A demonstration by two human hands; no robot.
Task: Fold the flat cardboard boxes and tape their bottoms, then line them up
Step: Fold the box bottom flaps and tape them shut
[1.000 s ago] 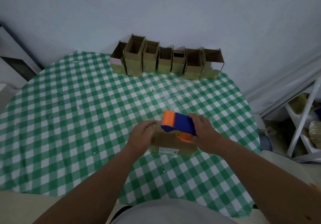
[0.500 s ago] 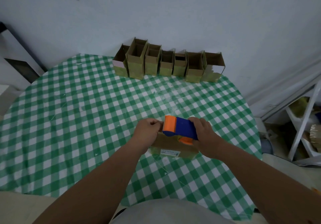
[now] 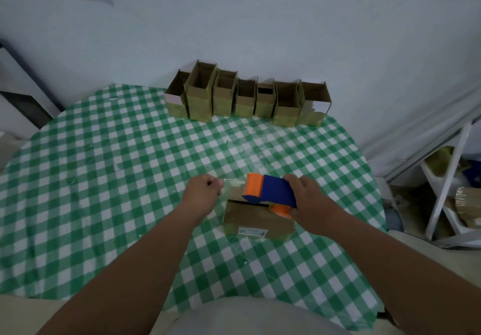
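Two hands work over one box near the front-right part of the tabletop. The right hand (image 3: 305,199) is wrapped around the blue and orange tape dispenser (image 3: 270,191), holding it just above the top face of the cardboard box (image 3: 257,220). The left hand (image 3: 205,189) is curled with its fingertips pinching the free end of a clear tape strip (image 3: 234,181), pulled out leftward from the dispenser's orange roller. The strip seems to be stretched taut so it can be laid flat across the seam; the dark slit along the box's far upper edge suggests the flaps there are not yet sealed. Whether anything steadies the box besides its own weight cannot be told.

Around the box, the checked tablecloth (image 3: 117,178) offers wide open room to the left and toward the far edge, while the right edge of the round tabletop lies fairly near the right hand. Along the far edge, against the wall, a row of finished boxes (image 3: 247,98) stands upright, open tops up, sides touching. Beyond the right edge sits a white shelf frame (image 3: 447,178) with clutter.
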